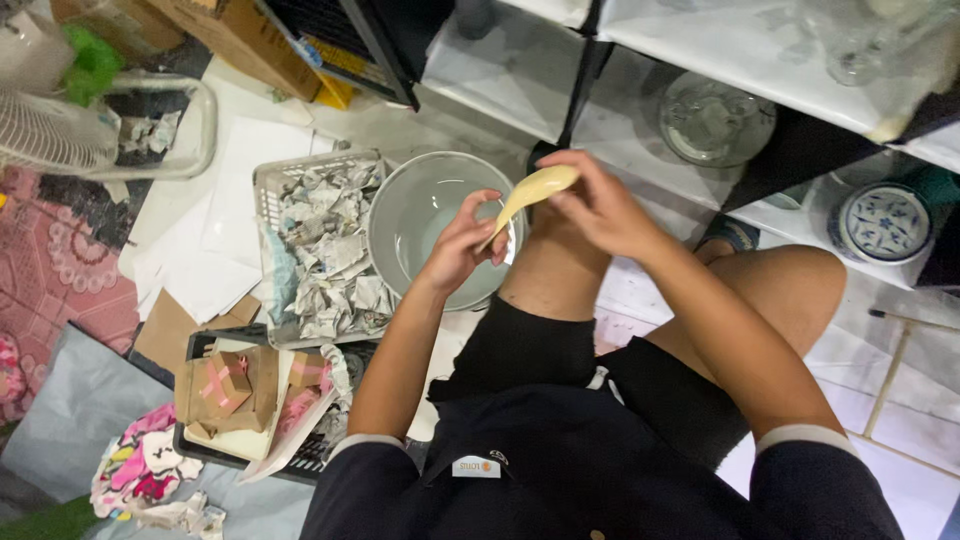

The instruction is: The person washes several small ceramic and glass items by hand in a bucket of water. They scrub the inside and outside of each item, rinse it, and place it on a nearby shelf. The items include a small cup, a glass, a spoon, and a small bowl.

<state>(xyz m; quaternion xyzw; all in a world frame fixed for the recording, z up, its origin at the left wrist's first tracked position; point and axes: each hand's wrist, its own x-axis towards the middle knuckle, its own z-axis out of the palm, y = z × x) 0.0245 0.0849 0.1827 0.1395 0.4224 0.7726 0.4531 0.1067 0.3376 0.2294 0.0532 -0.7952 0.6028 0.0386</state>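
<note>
Two hands meet over a pale cream spoon (pixel 530 190), which is held in the air above the person's bare knees. The right hand (pixel 600 205) closes its fingers around the bowl end of the spoon, at the upper right, while the left hand (pixel 462 245) pinches the handle end from below with fingertips curled against it. Both hands are clamped on the spoon and sit close together, almost touching.

Directly beneath and just beyond the left hand stands a round grey basin (pixel 425 215) on the floor, its inside looking bare; the spoon's handle end hangs over its near rim. Just beside the basin, further to the left of the left hand, a white plastic basket (pixel 268 190) is filled with crumpled newspaper (pixel 325 250). Nearer the person on that same side lies a dark crate (pixel 200 345) holding pieces of brown cardboard marked with pink tape crosses.

Beyond the right hand, a low white shelf unit (pixel 760 50) with black frame bars carries a clear glass dish (pixel 715 120). Further to the right of that hand, on a lower shelf, sits a blue-and-white patterned bowl (pixel 885 222). The person wears dark shorts and a dark top with pale cuffs.
</note>
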